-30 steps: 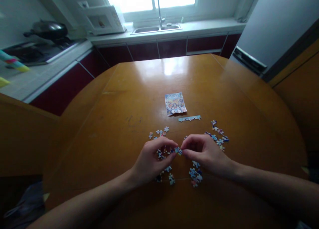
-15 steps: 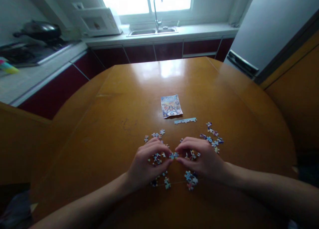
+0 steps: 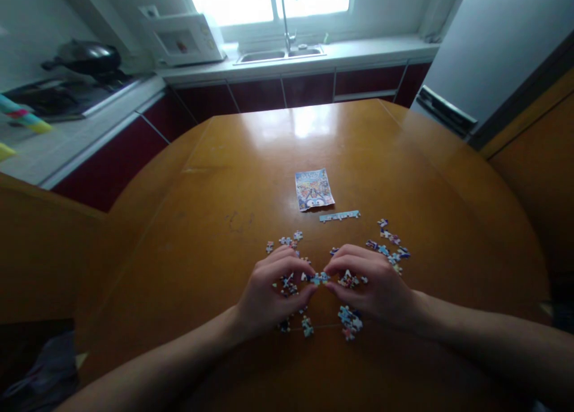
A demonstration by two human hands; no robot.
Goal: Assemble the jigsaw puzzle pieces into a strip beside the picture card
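Observation:
Between my two hands, small light-blue jigsaw puzzle pieces are held edge to edge. My left hand pinches their left side with thumb and index finger. Opposite it, my right hand pinches the right side the same way. Whether the pieces are fully locked together is too small to tell. Loose puzzle pieces show through the curl of the left hand, and more loose pieces lie beside the right fingers. A joined strip of puzzle pieces lies beyond the hands, below a printed picture sheet.
Scattered pieces lie to the right, with a small pile nearer me. The wooden table has rounded sides. Behind it are a sink, a microwave oven, a wok on the stove and a fridge.
The view has shifted slightly, so everything sits a little further right. Both hands keep their pinch, and the puzzle pieces between them show a bit more.

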